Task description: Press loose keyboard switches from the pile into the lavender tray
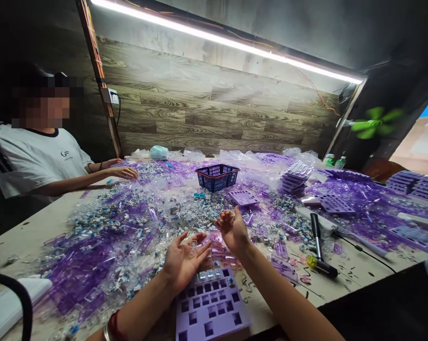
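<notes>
My left hand (pixel 183 260) is turned palm up with its fingers spread, low over the pile. A small clear plastic piece shows at its fingers; I cannot tell whether it rests on them. My right hand (pixel 234 230) is raised a little to the right, fingers curled inward, and what they may hold is too small to make out. Below my hands lies a purple tray (pixel 199 316) with rows of square holes. Several clear caps (pixel 210 274) sit along its far edge. Loose purple translucent pieces (pixel 225 258) lie between and beyond my hands.
Heaps of small white-and-blue parts (pixel 103 213) cover much of the table. A dark basket (pixel 217 179) stands beyond my hands. To the right lie a screwdriver (pixel 322 266), a black-handled tool (pixel 316 232) and stacked purple trays (pixel 295 177). A co-worker (pixel 50 156) sits at left, hand over the parts.
</notes>
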Demonstrator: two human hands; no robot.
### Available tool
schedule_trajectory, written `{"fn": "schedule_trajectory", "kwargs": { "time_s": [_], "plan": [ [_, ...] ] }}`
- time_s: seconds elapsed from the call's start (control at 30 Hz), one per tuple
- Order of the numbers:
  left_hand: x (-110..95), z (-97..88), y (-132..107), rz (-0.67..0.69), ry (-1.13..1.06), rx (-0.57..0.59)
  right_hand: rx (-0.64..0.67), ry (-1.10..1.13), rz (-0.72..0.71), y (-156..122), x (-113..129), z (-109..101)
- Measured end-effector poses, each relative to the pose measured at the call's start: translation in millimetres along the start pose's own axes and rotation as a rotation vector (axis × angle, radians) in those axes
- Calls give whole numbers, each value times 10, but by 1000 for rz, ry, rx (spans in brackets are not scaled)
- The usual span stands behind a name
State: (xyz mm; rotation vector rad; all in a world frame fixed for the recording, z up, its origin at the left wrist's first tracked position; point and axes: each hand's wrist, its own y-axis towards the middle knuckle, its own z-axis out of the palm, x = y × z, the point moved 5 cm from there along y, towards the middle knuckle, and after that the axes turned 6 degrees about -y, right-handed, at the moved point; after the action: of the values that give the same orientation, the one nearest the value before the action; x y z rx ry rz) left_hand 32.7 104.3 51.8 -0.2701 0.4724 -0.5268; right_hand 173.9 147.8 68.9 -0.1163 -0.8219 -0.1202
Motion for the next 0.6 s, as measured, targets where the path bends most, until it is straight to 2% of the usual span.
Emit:
{"fn": "schedule_trajectory", "kwargs": {
  "time_s": [0.1,0.17,0.3,0.43,0.53,0.6],
  "plan": [
    [-80,3,6,90,-12,-8,15,-59,-48,5,41,5],
    [-93,10,4,86,-33,8,39,-110,-71,-23,61,32],
    [7,20,-21,-25,-37,35,116,-268,-125,-152,37,142],
    [175,75,-73,-132,-26,112,226,-531,-190,-343,-120,299],
    [183,71,-102,-75,-101,25,324,-740,-273,-479,-227,413],
    [145,50,-112,-29,-157,-53,400,-991,-421,-557,-258,489]
  ]
}}
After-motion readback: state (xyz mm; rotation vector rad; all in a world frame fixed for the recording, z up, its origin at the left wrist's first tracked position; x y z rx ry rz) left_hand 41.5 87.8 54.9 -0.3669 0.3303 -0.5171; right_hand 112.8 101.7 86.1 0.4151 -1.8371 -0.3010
